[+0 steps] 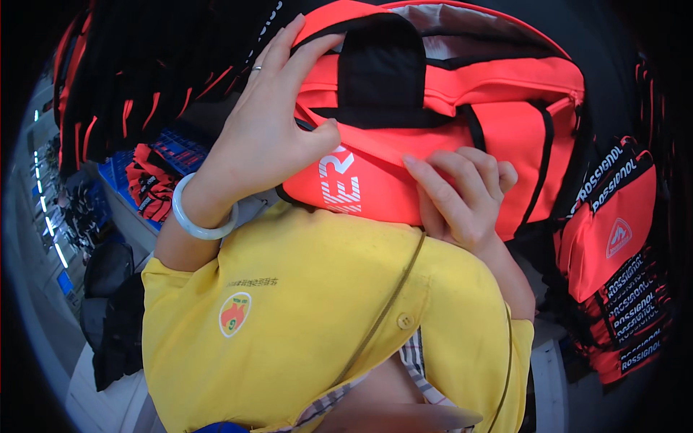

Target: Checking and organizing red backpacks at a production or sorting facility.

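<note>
A bright coral-orange fabric sports bag with black trim and black carry handles [462, 101] is being held against the chest at the centre and upper centre of the frame, its long axis running from the centre left up toward the upper right. The left hand [271, 123], ringed and with a pale jade-coloured bangle [198, 216] at the wrist, is being pressed over the bag's near end, fingers [289, 47] spread wide along the top edge and the thumb hooked onto the front panel. The right hand [462, 195] is being curled under the lower edge, its fingers closed on the fabric just right of large white lettering. Both hands are touching the bag; the left lies higher, on the end nearer the black handle wrap [382, 65].

A yellow short-sleeved shirt with a small round chest badge [234, 314] is filling the lower centre. At the right edge, a stack of smaller coral-and-black pouches with white-lettered black straps [613, 252] is being shown, one carrying a white triangular emblem. At the upper left, black and coral bags [137, 65] are hanging in a row, with blue plastic crates [173, 148] below them.
</note>
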Tool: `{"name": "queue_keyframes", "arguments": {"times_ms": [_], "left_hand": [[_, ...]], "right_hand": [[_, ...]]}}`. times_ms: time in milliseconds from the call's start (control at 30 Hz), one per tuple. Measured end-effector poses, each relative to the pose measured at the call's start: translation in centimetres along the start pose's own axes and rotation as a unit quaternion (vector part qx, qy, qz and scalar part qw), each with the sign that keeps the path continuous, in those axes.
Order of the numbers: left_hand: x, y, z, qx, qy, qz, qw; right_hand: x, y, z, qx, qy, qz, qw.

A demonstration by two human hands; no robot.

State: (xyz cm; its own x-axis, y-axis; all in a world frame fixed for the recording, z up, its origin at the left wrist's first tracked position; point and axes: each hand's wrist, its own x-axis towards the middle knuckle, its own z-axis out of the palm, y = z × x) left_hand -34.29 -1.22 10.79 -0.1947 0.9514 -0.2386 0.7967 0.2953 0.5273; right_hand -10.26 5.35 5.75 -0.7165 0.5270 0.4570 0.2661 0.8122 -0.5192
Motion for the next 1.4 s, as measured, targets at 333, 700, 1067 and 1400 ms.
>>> {"name": "queue_keyframes", "arguments": {"times_ms": [333,700,1067,1400], "left_hand": [[0.8,-0.4,0.3,-0.044,-0.014,-0.020,0.999],[-0.1,1.0,-0.1,-0.014,0.008,0.018,1.000],[-1.0,1.3,-0.6,0.024,0.027,0.012,0.999],[-1.1,1.9,-0.4,0.049,0.042,0.003,0.998]], "right_hand": [[-0.1,0.4,0.2,-0.007,0.024,0.032,0.999],[-0.8,0.1,-0.3,0.006,0.005,0.043,0.999],[-0.7,-0.2,-0.6,0.011,0.001,0.031,0.999],[-0.9,0.2,-0.9,0.011,0.006,0.020,1.000]]}}
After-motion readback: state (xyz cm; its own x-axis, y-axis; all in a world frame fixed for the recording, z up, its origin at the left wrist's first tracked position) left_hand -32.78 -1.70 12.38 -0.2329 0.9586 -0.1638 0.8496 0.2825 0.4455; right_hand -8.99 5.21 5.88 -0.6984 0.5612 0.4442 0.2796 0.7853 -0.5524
